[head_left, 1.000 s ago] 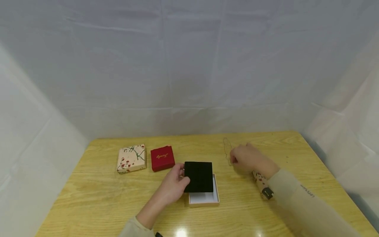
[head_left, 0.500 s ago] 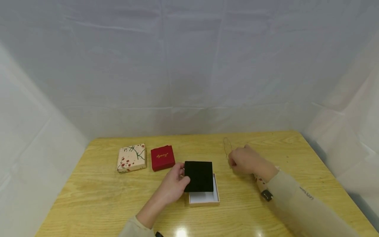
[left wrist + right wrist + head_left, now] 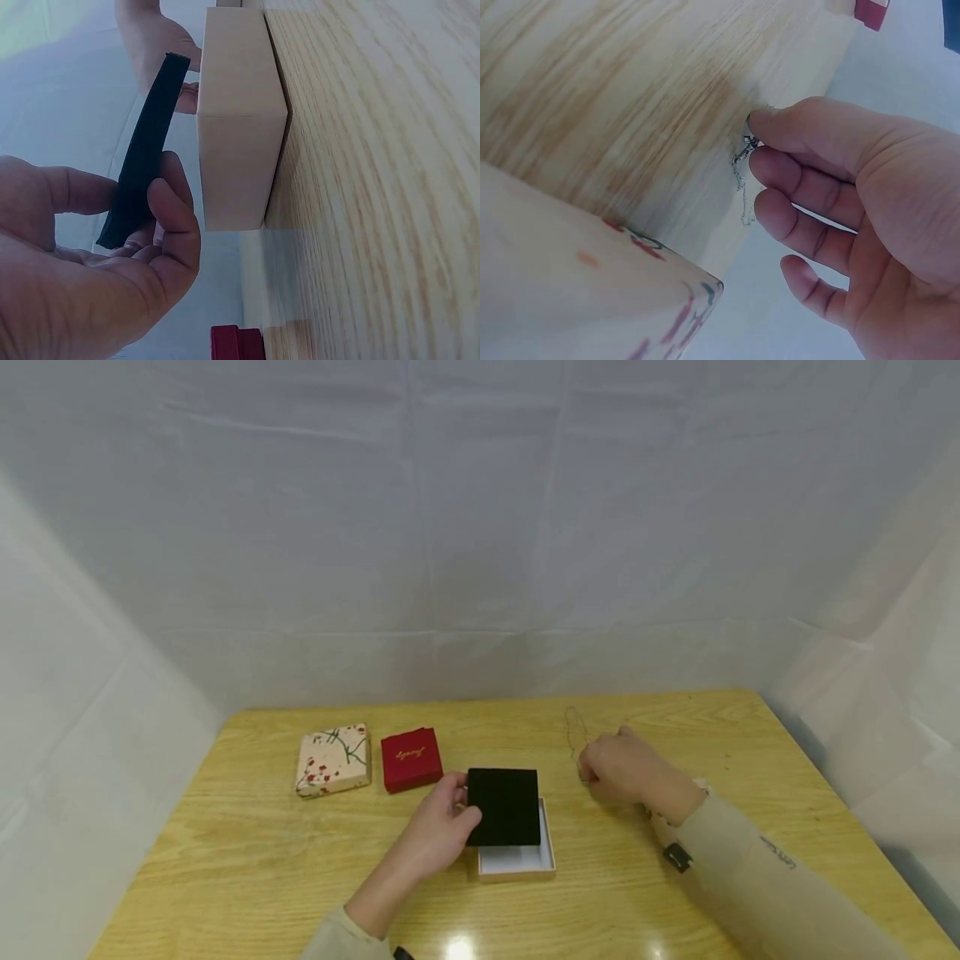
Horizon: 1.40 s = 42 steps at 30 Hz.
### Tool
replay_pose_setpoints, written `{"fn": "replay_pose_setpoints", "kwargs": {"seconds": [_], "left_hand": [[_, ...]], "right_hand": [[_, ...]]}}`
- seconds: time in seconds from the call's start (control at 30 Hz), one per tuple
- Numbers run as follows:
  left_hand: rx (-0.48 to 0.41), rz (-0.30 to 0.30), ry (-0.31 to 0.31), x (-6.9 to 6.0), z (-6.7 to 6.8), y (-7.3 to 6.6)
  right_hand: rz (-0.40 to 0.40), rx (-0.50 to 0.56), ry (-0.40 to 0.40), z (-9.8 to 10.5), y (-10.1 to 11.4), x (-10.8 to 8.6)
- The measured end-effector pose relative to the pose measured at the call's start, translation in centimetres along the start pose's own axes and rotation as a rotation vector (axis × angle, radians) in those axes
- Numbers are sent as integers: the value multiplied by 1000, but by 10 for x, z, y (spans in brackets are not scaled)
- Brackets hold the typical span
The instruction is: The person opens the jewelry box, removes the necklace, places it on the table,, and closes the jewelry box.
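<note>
1. Left hand (image 3: 437, 828): thumb and fingers clamped on the left edge of a black pad (image 3: 504, 807).
2. Right hand (image 3: 621, 767): thumb and forefinger pinched on the near end of a thin chain (image 3: 742, 161); rest of it lies away from the fingertips on the table (image 3: 300, 877).
3. Under the pad, apart from it: open box (image 3: 517, 877), white inside.
4. Beneath the right wrist, mostly hidden by the sleeve from above: flowered box (image 3: 592, 277).
5. Just beyond left fingers: red box (image 3: 412, 761); farther left, flowered lid-like box (image 3: 333, 761).
</note>
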<state>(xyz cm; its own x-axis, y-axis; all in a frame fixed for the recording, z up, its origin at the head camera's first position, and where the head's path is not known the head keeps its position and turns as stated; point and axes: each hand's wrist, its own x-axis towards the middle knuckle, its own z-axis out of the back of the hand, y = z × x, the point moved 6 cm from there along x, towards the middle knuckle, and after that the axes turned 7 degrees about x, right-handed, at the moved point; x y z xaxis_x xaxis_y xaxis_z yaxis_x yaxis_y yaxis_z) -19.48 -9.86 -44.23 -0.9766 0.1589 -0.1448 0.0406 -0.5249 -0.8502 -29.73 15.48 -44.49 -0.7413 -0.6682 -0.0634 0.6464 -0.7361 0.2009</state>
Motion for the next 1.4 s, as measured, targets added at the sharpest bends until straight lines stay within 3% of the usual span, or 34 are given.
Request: {"fn": "replay_pose_setpoints", "kwargs": {"seconds": [0.27, 0.53, 0.77, 0.97, 1.2, 1.4], "left_hand": [[1, -13, 6, 0, -3, -2], [-5, -14, 14, 1, -3, -4], [-19, -8, 10, 3, -1, -4], [-43, -17, 14, 4, 0, -6], [-109, -14, 8, 6, 0, -7], [-212, -33, 48, 5, -2, -8]], "right_hand": [[-17, 27, 8, 4, 0, -5], [-66, 59, -3, 23, 9, -12], [43, 220, -94, 36, 33, -22], [99, 364, -101, 34, 58, -32], [194, 356, -186, 27, 82, -35], [202, 325, -222, 18, 87, -35]]}}
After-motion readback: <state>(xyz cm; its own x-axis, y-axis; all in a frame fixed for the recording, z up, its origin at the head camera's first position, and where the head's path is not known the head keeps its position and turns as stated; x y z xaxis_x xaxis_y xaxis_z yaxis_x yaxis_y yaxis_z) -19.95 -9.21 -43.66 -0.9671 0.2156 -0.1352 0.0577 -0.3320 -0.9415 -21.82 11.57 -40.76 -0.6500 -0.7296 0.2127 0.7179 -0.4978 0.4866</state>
